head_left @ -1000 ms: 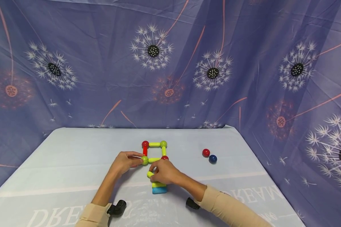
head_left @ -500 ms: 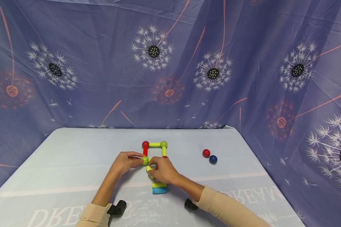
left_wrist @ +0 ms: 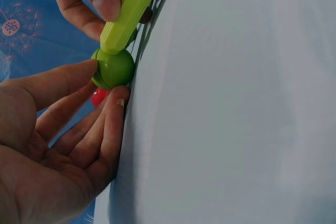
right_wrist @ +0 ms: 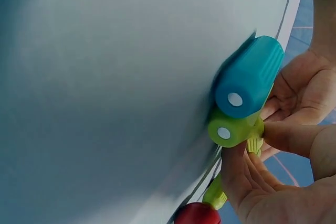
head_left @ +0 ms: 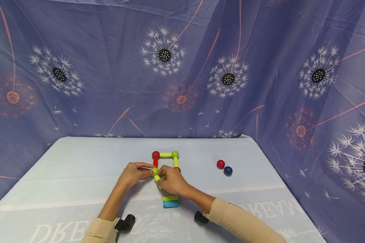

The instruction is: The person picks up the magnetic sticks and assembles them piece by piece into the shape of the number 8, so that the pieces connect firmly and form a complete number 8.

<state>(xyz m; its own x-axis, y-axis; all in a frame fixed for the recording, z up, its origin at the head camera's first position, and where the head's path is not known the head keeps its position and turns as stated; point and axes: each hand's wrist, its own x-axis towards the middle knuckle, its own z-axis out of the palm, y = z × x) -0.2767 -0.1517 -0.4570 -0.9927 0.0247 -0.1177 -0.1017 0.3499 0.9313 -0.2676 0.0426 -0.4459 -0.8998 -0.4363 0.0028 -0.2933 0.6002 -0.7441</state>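
Note:
My left hand (head_left: 135, 173) pinches a green ball (head_left: 155, 171) at the near left corner of a square of rods and balls. In the left wrist view its thumb and fingertips lie on either side of that green ball (left_wrist: 114, 69). My right hand (head_left: 173, 181) grips a yellow-green magnetic rod (left_wrist: 126, 17), whose end meets the ball. The square also has a red rod (head_left: 155, 162), yellow-green rods (head_left: 165, 155), red balls (head_left: 155, 155) and another green ball (head_left: 175, 154). My right hand partly hides its near side.
A blue rod (head_left: 170, 204) and a yellow-green rod (head_left: 170, 198) lie side by side, nearer me than the right hand. To the right sit a loose red ball (head_left: 220, 164) and a dark blue ball (head_left: 228, 170). A patterned curtain (head_left: 182, 67) hangs behind the table.
My right hand has carried the yellow-green rod forward and slightly left, up to the green ball. The left hand has stayed on the ball.

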